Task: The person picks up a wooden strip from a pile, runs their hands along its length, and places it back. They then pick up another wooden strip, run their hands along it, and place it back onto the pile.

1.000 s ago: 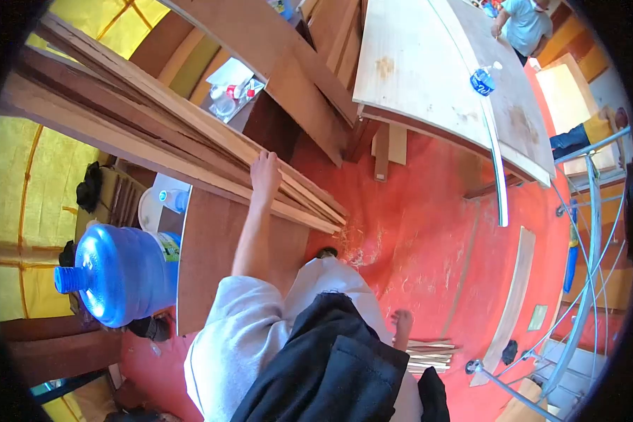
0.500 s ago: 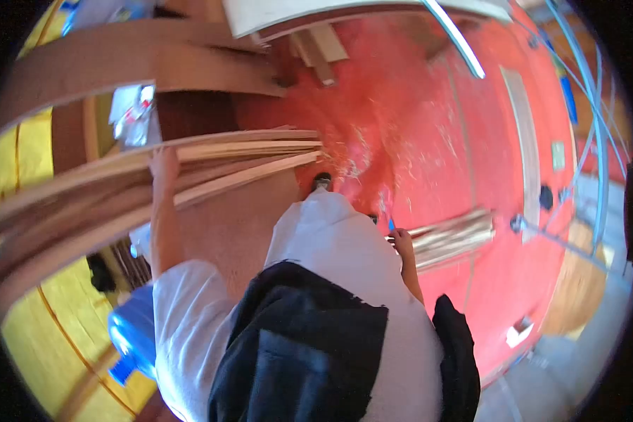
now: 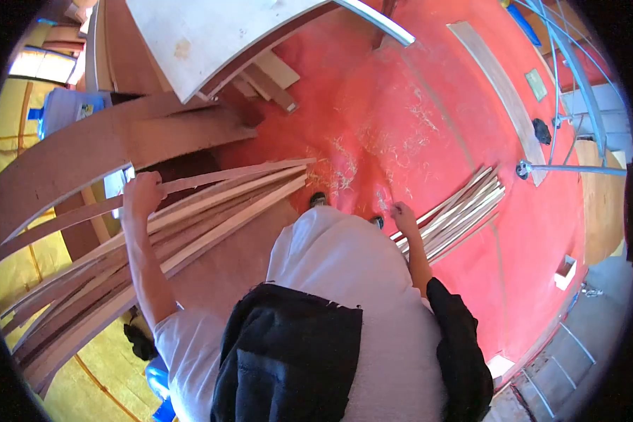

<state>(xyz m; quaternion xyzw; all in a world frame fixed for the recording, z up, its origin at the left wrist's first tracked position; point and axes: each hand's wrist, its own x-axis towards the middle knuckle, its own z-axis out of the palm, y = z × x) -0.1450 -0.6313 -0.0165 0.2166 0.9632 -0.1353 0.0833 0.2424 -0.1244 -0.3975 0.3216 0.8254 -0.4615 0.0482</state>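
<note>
My left hand (image 3: 144,193) is closed around a thin wooden strip (image 3: 221,174), which it holds up at the far edge of a pile of long strips (image 3: 218,218). The pile lies at the left, over a brown board (image 3: 225,246). My right hand (image 3: 403,216) hangs in front of my body with its fingers curled; whether anything small is between them cannot be made out. Just beyond and below it, a bundle of thin strips (image 3: 464,211) lies on the red floor.
A white-topped panel (image 3: 211,35) stands at the top left above curved brown boards (image 3: 162,133). Wood shavings (image 3: 341,165) are scattered on the red floor (image 3: 436,155). A long plank (image 3: 496,91) and metal poles (image 3: 577,169) are at the right.
The view has turned. My left hand has lifted one strip apart from the pile, where before it rested on the pile's edge. My right hand stays near the floor bundle.
</note>
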